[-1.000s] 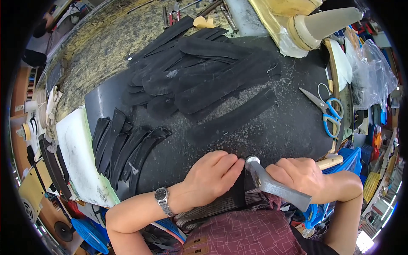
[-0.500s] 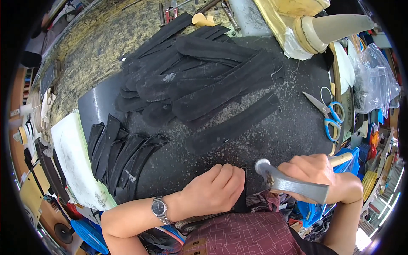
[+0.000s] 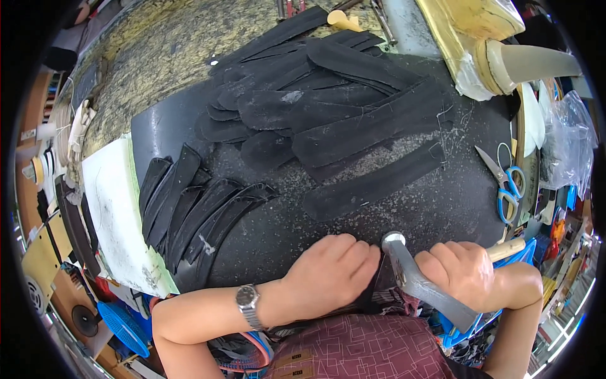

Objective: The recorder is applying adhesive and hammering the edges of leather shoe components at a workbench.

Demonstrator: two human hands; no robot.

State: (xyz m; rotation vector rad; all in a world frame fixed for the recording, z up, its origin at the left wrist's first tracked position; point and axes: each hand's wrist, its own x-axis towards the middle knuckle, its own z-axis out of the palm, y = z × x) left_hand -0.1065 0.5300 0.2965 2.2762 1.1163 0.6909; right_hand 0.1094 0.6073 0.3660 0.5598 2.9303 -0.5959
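Observation:
Near the front edge of the work surface, my left hand [image 3: 331, 268] is closed, its fingers curled on a black strip [image 3: 372, 290] that is mostly hidden under it. My right hand [image 3: 457, 271] grips a hammer by its wooden handle [image 3: 507, 250]. The grey metal hammer head [image 3: 410, 275] has its round face close beside my left fingertips. Ahead of my hands lies a single black strip [image 3: 372, 185] with rounded end. Beyond it is a loose pile of similar flat black strips [image 3: 353, 129]. Several curved, folded black pieces [image 3: 196, 211] lie fanned out at the left.
Blue-handled scissors [image 3: 503, 183] lie at the right. A pale cone-shaped tool [image 3: 536, 62] juts out at the far right, near a clear plastic bag [image 3: 568, 142]. A white slab [image 3: 120, 218] stands at the left edge. A blue basket [image 3: 123, 328] is below left.
The view has shifted, so the table's things sit further right and slightly higher. The hammer has turned and its face is now nearer my left fingers.

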